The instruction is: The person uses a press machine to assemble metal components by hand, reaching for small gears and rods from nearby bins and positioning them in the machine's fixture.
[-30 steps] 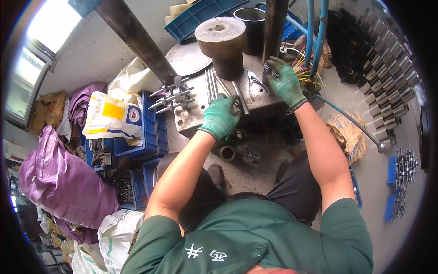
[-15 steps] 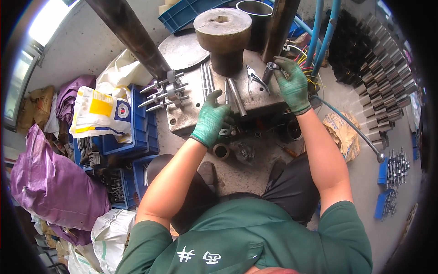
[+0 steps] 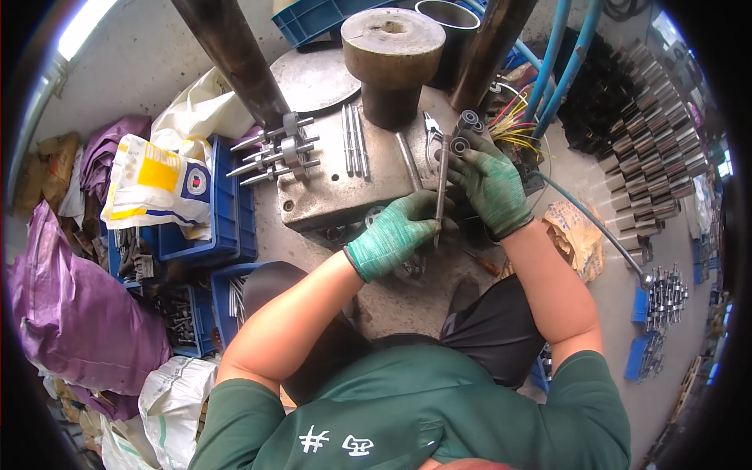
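In a green knit glove, my left hand (image 3: 396, 235) pinches a slim metal shaft (image 3: 442, 184) that stands nearly upright in front of the steel block. My right hand (image 3: 495, 186), gloved alike, holds a small ring bearing (image 3: 460, 146) in its fingertips, close beside the shaft's upper part. Just beyond it, more bearings (image 3: 469, 119) sit on the block's right side. Between the hands and the column lie pliers (image 3: 432, 131) and a metal tube (image 3: 408, 160). Several thin rods (image 3: 354, 141) rest to the left, near a group of shafts with thick round middles (image 3: 286, 153).
A heavy round-topped steel pedestal (image 3: 393, 43) stands on the block (image 3: 313, 196) between two dark posts. Blue crates (image 3: 235, 211) and a purple sack (image 3: 86, 313) crowd the left. Blue hoses (image 3: 556, 63), loose coloured wires (image 3: 513, 129) and rows of metal cylinders (image 3: 654, 141) are right.
My left hand has moved right and lifted a shaft off the block. My right hand has come down and toward it with a bearing. The view has shifted slightly.
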